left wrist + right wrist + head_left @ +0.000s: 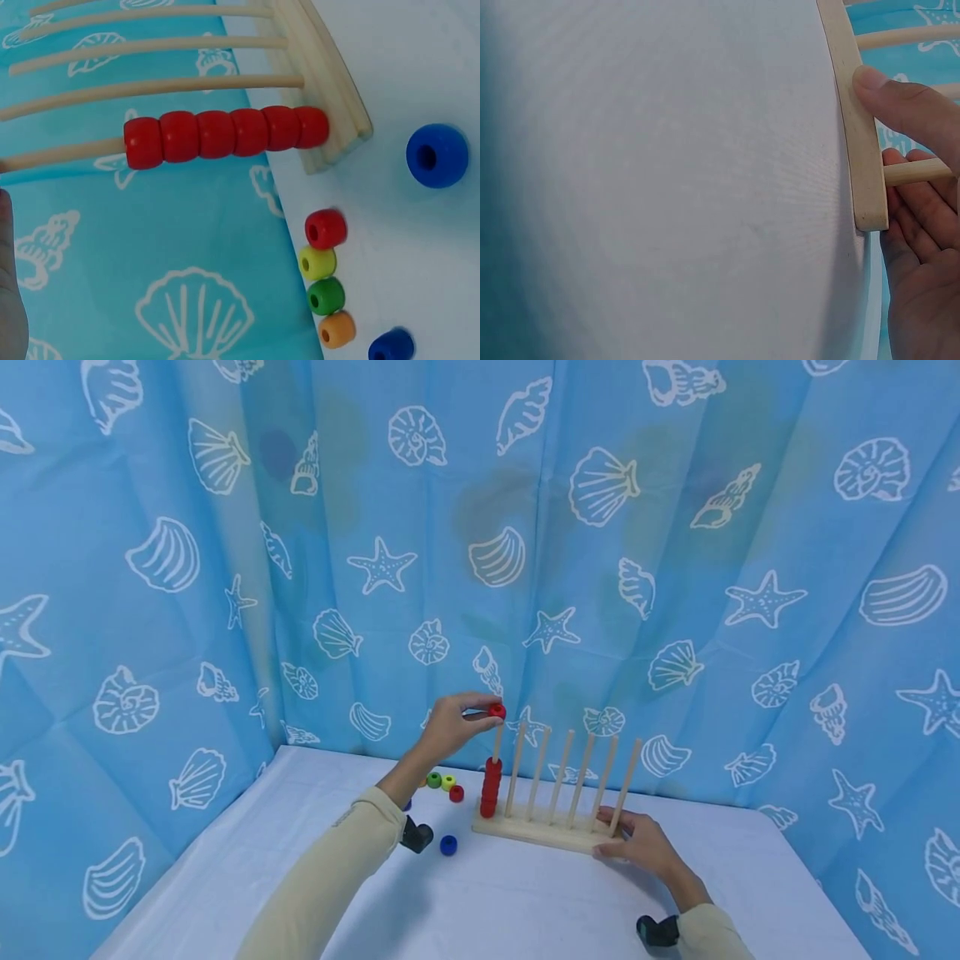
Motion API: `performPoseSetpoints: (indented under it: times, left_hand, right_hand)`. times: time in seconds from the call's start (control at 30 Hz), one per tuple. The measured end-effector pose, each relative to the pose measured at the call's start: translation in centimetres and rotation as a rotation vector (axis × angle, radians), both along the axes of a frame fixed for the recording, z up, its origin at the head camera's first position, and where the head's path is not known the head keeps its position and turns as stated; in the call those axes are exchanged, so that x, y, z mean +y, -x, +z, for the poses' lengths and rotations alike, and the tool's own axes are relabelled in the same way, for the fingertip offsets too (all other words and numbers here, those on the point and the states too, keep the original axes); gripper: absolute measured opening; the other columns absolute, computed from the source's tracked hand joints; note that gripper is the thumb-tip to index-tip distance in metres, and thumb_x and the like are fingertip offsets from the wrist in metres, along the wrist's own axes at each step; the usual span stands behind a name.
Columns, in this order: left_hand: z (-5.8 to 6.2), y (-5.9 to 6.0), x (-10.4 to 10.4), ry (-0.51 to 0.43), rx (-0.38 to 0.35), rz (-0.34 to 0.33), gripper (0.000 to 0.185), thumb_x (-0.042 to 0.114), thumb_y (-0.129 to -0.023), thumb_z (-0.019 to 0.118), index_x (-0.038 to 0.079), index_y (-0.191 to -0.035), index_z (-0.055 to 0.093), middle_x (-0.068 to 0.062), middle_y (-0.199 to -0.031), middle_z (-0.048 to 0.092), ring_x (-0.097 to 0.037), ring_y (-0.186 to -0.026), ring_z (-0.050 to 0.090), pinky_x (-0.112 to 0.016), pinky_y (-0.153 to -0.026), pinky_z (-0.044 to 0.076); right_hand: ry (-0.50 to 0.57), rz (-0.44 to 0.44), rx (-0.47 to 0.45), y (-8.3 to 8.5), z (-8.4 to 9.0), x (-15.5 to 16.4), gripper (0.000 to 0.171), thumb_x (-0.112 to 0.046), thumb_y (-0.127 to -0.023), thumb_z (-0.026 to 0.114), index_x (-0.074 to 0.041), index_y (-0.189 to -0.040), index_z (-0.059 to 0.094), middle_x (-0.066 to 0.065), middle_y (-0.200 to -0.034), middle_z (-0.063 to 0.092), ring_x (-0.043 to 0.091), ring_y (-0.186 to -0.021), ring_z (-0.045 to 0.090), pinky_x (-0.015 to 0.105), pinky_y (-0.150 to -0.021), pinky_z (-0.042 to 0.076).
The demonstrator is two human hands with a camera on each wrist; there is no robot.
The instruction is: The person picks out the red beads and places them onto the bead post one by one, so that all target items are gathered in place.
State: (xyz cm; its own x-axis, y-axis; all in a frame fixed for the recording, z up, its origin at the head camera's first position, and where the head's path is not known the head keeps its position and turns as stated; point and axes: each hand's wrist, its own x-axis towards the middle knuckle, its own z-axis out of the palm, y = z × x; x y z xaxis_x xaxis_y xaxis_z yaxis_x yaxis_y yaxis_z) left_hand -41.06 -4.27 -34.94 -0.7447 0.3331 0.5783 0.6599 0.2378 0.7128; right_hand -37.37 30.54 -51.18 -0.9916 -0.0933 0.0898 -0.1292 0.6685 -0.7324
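**pegfan:** So, the red bead (497, 711) sits mid-frame in the head view, pinched in the left hand (450, 727) fingertips, right at the tip of the leftmost peg (497, 745). I can't tell if the hole is already over the tip. That peg runs nearly straight up, leaning a touch right, so the bead's line is down along it, onto the stack of red beads (491, 787) at the peg's foot. Six in the stack, going by the left wrist view (225, 135).

**knotty:** And the other hand?

**pegfan:** Right hand (645, 846) is at the lower right end of the wooden base (540, 833), thumb on the front edge, fingers curled round behind it, so it's gripping the rack (859, 135). Well apart from the bead; the left is the only one near it.

**knotty:** Arm pose?

**pegfan:** Left forearm in a beige sleeve (330, 877) rises from lower left, wrist raised, thumb and fingers closed on the bead.

**knotty:** Loose ones?

**pegfan:** Left of the base on the white table (525, 902): green bead (433, 780), yellow bead (448, 782), a red one (456, 793), a blue bead (448, 845) nearer the camera. Shell-print curtain (675, 568) behind.
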Motion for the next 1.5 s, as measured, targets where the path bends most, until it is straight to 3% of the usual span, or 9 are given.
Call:
performPoseSetpoints:
  times: [0.13, 0.23, 0.5, 0.87, 1.0, 1.27, 1.5]
  left_hand:
    - [1.0, -1.5, 0.2, -0.014, 0.004, -0.021, 0.035, 0.008, -0.077, 0.064, 0.004, -0.112, 0.058, -0.011, -0.106, 0.058, -0.024, -0.095, 0.058, -0.025, -0.075, 0.048]
    - [1.1, -1.7, 0.4, -0.009, 0.004, -0.022, 0.035, 0.007, -0.078, 0.064, 0.003, -0.112, 0.058, -0.013, -0.107, 0.058, -0.025, -0.096, 0.057, -0.024, -0.076, 0.048]
    - [-1.0, 0.9, 0.4, -0.009, -0.003, -0.024, 0.040, 0.018, -0.076, 0.065, 0.006, -0.114, 0.058, -0.002, -0.107, 0.059, -0.017, -0.095, 0.058, -0.024, -0.075, 0.048]
    - [-1.1, 0.9, 0.6, 0.014, 0.011, -0.013, 0.037, 0.017, -0.076, 0.066, 0.010, -0.112, 0.059, -0.001, -0.105, 0.059, -0.016, -0.093, 0.058, -0.023, -0.074, 0.048]
    - [-1.2, 1.1, 0.6, 0.074, -0.004, 0.009, 0.034, 0.022, -0.076, 0.066, 0.015, -0.109, 0.061, 0.005, -0.099, 0.059, -0.008, -0.090, 0.057, -0.020, -0.073, 0.048]
    - [-4.0, 1.0, 0.4, 0.130, -0.147, 0.045, 0.034, 0.026, -0.074, 0.068, 0.015, -0.105, 0.063, 0.010, -0.092, 0.060, -0.010, -0.089, 0.058, -0.021, -0.071, 0.049]
    - [-6.3, 0.9, 0.3, 0.144, -0.205, 0.072, 0.032, 0.024, -0.073, 0.070, 0.016, -0.104, 0.064, 0.008, -0.092, 0.061, -0.009, -0.086, 0.060, -0.022, -0.068, 0.050]
  right_hand:
    - [0.000, -0.002, 0.002, 0.1, -0.1, 0.1, 0.074, -0.042, -0.051, 0.079, -0.018, -0.117, 0.056, -0.001, -0.116, 0.056, 0.029, -0.119, 0.038, 0.051, -0.096, 0.028]
    - [-0.005, -0.003, 0.004, 0.2, -0.2, 0.2, 0.079, -0.044, -0.051, 0.078, -0.019, -0.121, 0.052, 0.000, -0.119, 0.054, 0.030, -0.120, 0.036, 0.051, -0.096, 0.027]
    - [0.031, -0.001, 0.004, 0.0, -0.3, 0.1, 0.089, -0.040, -0.049, 0.080, -0.022, -0.128, 0.043, 0.005, -0.125, 0.048, 0.030, -0.119, 0.038, 0.048, -0.096, 0.029]
    - [0.015, -0.011, -0.016, -0.1, -0.3, 0.0, 0.088, -0.042, -0.050, 0.080, -0.022, -0.128, 0.044, 0.005, -0.124, 0.050, 0.031, -0.119, 0.037, 0.049, -0.095, 0.029]
    - [0.026, -0.008, -0.022, 0.0, -0.3, 0.0, 0.087, -0.041, -0.051, 0.080, -0.021, -0.128, 0.044, 0.004, -0.124, 0.050, 0.030, -0.120, 0.036, 0.049, -0.096, 0.029]
    - [0.012, 0.001, -0.009, -0.1, -0.3, 0.1, 0.088, -0.042, -0.051, 0.079, -0.021, -0.128, 0.043, 0.002, -0.124, 0.050, 0.028, -0.119, 0.038, 0.046, -0.096, 0.030]
    - [0.016, -0.002, 0.000, -0.2, -0.1, 0.1, 0.098, -0.044, -0.050, 0.079, -0.016, -0.133, 0.035, 0.005, -0.128, 0.045, 0.031, -0.119, 0.037, 0.049, -0.095, 0.030]
